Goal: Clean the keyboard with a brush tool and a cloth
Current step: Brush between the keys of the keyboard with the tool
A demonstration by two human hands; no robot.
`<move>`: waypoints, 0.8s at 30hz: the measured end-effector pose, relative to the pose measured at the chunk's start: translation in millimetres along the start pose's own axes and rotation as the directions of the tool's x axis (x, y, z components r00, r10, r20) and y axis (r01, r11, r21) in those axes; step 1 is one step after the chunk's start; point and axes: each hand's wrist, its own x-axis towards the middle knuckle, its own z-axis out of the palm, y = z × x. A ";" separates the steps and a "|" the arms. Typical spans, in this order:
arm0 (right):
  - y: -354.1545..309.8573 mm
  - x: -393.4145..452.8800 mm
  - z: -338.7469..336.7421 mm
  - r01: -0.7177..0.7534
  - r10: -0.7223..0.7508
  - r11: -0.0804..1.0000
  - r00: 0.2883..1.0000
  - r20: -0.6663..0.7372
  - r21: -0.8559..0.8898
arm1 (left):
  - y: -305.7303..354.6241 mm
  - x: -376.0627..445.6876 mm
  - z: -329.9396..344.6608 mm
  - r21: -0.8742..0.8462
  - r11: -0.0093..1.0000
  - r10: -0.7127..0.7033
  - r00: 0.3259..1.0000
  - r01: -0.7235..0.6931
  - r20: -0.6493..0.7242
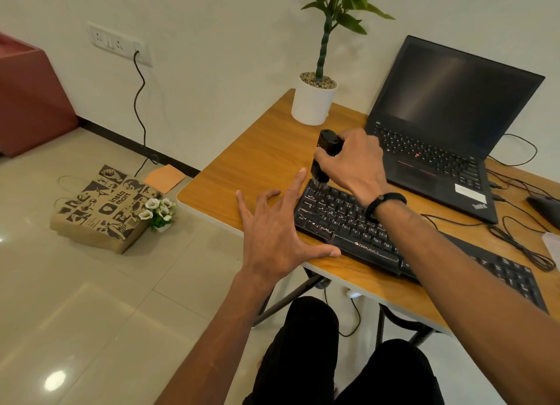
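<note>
Brush tool (pixel 325 159) within right fingers (pixel 328 162)

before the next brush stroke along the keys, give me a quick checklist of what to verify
1. Right hand grips the brush firmly: ok, fingers wrap its black body.
2. Bristles on the keys: ok, the tip meets the top-left corner of the keyboard.
3. Left hand steadies the keyboard: ok, spread open, thumb against the front edge, index finger at the left end.
4. Path to the right is free: not ok, the right forearm lies across the middle keys.
5. Cloth ready for wiping: cannot tell, none in view.
6. Laptop clear of the stroke: ok, it sits behind the keyboard.
</note>
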 end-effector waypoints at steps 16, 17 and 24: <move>11.9 -19.9 -29.9 0.060 -0.091 0.992 0.950 0.297 0.109 | 2.5 0.6 -1.2 -0.001 1.000 -0.025 0.999 0.025 0.028; 14.4 -18.3 -32.5 0.070 -0.103 0.991 0.942 0.318 0.113 | 2.7 0.8 -1.5 -0.004 1.000 -0.025 0.999 0.025 0.030; 22.3 -20.2 -26.6 0.115 -0.134 0.989 0.967 0.216 0.097 | 3.1 0.0 -2.6 0.002 0.999 -0.032 0.999 0.032 0.043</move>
